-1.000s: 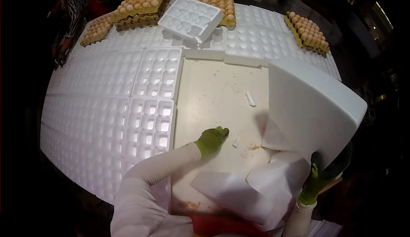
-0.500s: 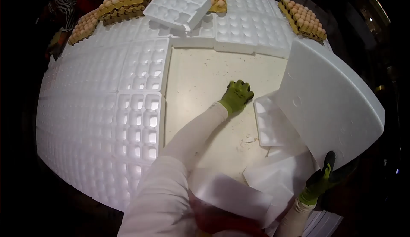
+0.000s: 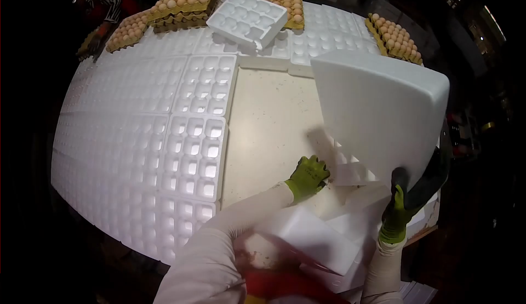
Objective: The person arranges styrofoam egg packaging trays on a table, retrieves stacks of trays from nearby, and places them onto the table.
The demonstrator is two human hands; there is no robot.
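My left hand (image 3: pixel 309 178), in a green glove, rests on the cream tabletop (image 3: pixel 268 117) with its fingers curled; whether anything small is under them is hidden. On the right, my right hand (image 3: pixel 402 205) grips the lower edge of a large white foam tray (image 3: pixel 383 106), which is tilted up with its smooth underside showing. Beneath that tray, part of another foam tray (image 3: pixel 350 169) with hollows lies on the table. White foam pieces (image 3: pixel 312 235) sit close to my body, below my left hand.
Rows of white foam trays (image 3: pixel 194 156) cover the left side. A loose foam tray (image 3: pixel 247 19) lies askew at the back. Egg trays stand at back left (image 3: pixel 183 2), back middle (image 3: pixel 293 10) and right (image 3: pixel 394 38). A person (image 3: pixel 104 8) is at the far left.
My left hand reached forward over the table, then came back nearer to my body. Small white scraps on the tabletop are no longer visible. The raised foam tray has shifted and turned.
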